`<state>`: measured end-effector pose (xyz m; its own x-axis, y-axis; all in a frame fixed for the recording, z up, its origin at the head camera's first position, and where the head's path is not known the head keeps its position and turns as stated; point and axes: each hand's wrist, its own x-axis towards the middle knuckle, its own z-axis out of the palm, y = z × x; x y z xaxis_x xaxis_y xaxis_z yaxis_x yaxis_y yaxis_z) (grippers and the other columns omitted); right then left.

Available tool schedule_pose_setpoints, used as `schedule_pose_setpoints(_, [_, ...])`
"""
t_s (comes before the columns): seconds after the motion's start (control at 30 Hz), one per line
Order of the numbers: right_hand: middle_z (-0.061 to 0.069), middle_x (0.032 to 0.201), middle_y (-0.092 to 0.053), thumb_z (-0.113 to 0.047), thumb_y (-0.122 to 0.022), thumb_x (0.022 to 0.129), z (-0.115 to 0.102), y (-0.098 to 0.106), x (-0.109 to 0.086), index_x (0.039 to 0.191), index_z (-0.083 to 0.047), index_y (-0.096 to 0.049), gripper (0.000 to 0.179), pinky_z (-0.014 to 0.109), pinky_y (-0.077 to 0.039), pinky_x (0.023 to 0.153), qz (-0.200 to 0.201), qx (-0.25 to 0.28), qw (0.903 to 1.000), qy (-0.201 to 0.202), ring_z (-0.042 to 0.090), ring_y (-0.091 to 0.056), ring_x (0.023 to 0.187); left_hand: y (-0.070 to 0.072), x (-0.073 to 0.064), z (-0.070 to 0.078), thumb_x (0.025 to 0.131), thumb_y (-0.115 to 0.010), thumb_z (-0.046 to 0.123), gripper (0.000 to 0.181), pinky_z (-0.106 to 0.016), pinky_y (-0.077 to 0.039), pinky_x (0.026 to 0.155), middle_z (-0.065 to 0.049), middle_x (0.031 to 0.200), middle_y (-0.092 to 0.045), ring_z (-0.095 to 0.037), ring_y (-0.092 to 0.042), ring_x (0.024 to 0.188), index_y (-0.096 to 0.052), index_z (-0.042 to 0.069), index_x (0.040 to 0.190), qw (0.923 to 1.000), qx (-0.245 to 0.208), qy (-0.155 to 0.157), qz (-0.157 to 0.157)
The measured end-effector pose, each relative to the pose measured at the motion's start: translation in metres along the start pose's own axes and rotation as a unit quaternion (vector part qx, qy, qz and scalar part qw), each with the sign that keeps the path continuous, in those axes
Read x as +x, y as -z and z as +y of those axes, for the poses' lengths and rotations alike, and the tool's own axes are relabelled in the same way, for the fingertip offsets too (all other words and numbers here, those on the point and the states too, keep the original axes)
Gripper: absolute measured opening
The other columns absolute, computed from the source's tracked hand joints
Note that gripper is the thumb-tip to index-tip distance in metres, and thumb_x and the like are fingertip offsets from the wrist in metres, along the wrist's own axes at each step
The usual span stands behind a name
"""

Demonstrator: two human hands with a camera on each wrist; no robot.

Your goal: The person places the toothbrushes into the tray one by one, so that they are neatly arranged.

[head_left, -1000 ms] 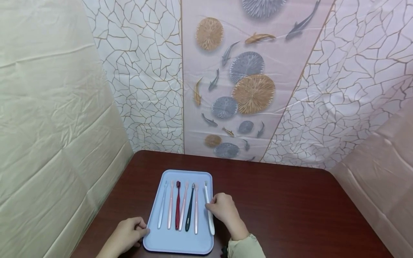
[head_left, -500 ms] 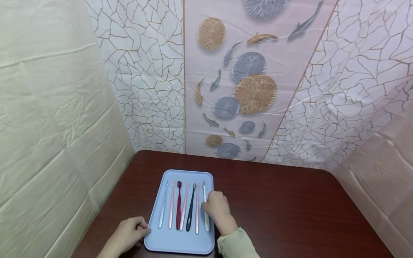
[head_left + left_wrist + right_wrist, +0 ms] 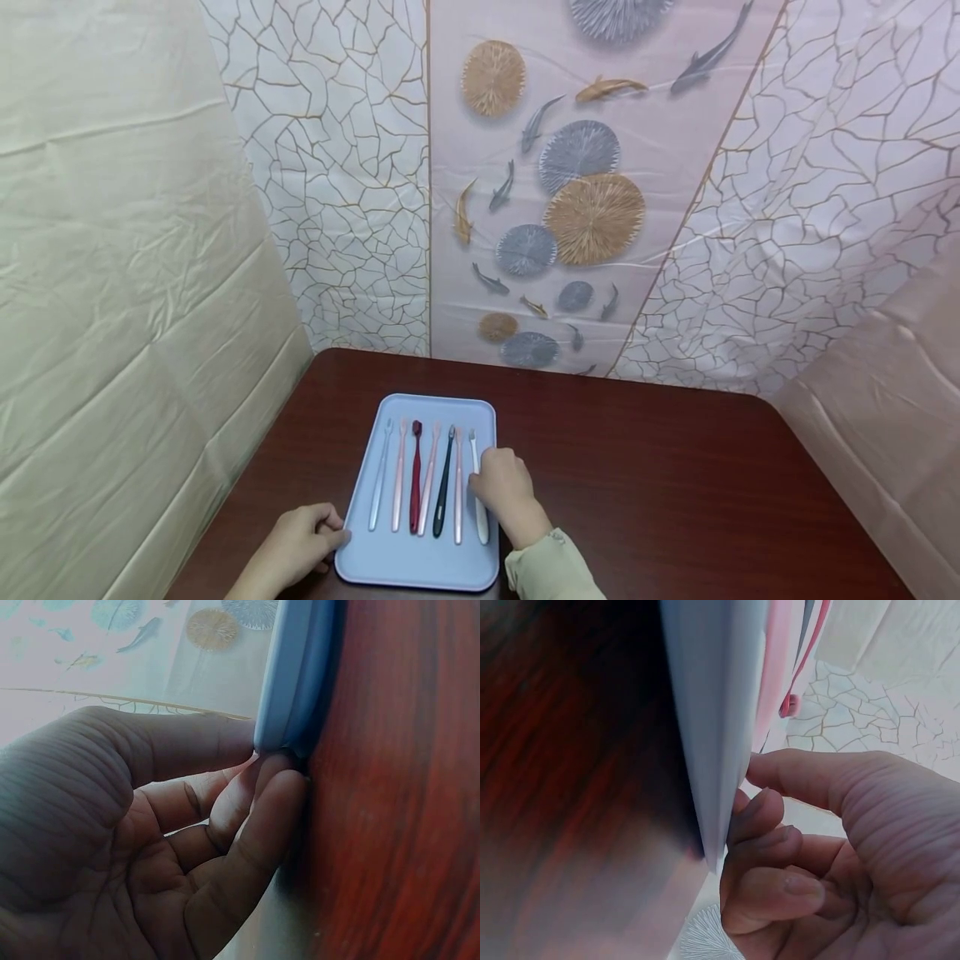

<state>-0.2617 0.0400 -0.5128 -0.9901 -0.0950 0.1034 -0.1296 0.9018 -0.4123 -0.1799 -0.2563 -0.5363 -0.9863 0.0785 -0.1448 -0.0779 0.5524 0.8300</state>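
Observation:
In the head view, a light blue tray lies on the table, bearing several toothbrushes side by side. My left hand grips its left edge near the front corner, thumb on the rim and fingers curled below, as the left wrist view shows. At the right side, my right hand pinches a white toothbrush around mid-handle, its head pointing away. The hand hides part of the handle. Left of it lie a pink toothbrush, a dark green one and a red one.
Another two pink toothbrushes and a pale blue toothbrush fill the tray's left part. The dark red-brown table extends to the right. Patterned cloth hangs behind it, with plain cloth at both sides.
My right hand has moved left, bringing the white toothbrush from over the tray's right rim to inside it, then slightly toward me. The left hand stays at the tray's edge.

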Motion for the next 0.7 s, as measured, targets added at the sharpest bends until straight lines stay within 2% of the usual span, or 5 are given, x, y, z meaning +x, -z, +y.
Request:
schedule_pose_setpoints(0.17, [0.002, 0.051, -0.046, -0.014, -0.074, 0.085, -0.0014, -0.0005, -0.0014, 0.060, -0.011, -0.053, 0.033, 0.025, -0.040, 0.039, -0.016, 0.006, 0.9998, -0.010, 0.012, -0.047, 0.043, 0.0009, 0.0001, -0.0002, 0.087, -0.074, 0.012, 0.014, -0.031, -0.057, 0.052, -0.002, 0.072, -0.062, -0.017, -0.062, 0.065, -0.061, 0.006, 0.084, 1.0000, -0.001, -0.002, -0.004])
schedule_pose_setpoints(0.43, [0.003, 0.052, -0.048, -0.015, -0.074, 0.085, -0.0008, -0.0013, -0.0012, 0.061, -0.010, -0.054, 0.032, 0.026, -0.041, 0.039, -0.019, 0.006, 0.9998, -0.010, 0.012, -0.049, 0.043, 0.0000, 0.0016, 0.0001, 0.087, -0.074, 0.011, 0.014, -0.030, -0.057, 0.052, -0.002, 0.073, -0.062, -0.017, -0.062, 0.066, -0.062, 0.005, 0.084, 1.0000, 0.000, -0.007, -0.002])
schedule_pose_setpoints(0.7, [0.000, 0.052, -0.048, -0.026, -0.075, 0.088, 0.0024, 0.0003, -0.0032, 0.061, -0.013, -0.056, 0.035, 0.026, -0.041, 0.041, -0.025, 0.010, 0.9996, -0.011, 0.011, -0.049, 0.045, -0.0003, 0.0011, -0.0019, 0.087, -0.073, 0.012, 0.014, -0.030, -0.057, 0.052, -0.001, 0.073, -0.063, -0.016, -0.062, 0.065, -0.061, 0.005, 0.084, 1.0000, 0.000, -0.007, -0.004])
